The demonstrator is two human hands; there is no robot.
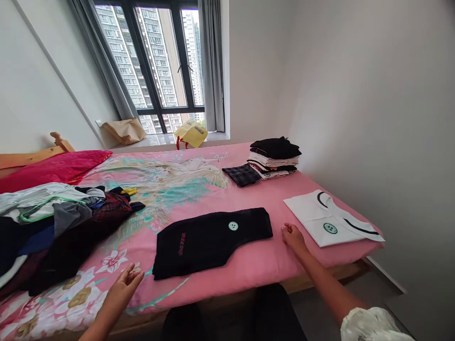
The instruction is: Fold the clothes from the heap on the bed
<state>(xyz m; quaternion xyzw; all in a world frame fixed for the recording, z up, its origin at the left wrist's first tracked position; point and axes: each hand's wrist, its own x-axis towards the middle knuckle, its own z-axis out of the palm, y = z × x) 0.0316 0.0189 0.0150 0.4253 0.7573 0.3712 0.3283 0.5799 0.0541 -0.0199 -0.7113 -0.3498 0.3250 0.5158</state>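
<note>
A black garment [209, 241], folded lengthwise, lies flat on the bed in front of me. It bears a round green-and-white badge and a red plaid strip. My left hand [122, 286] hovers by its lower left end, apart from it, with loosely bent fingers and nothing in them. Just past the other end is my right hand [293, 237], its fingers curled loosely and no cloth visible in them. To the right of that hand lies a white shirt [313, 218] with black trim and a similar badge, folded flat near the bed's corner.
A heap of loose clothes [71, 222] covers the bed's left side, near a red pillow [57, 166]. Folded clothes form a stack [275, 156] at the back right, beside folded dark plaid cloth [241, 175]. Paper [124, 131] and yellow [192, 133] bags sit by the window.
</note>
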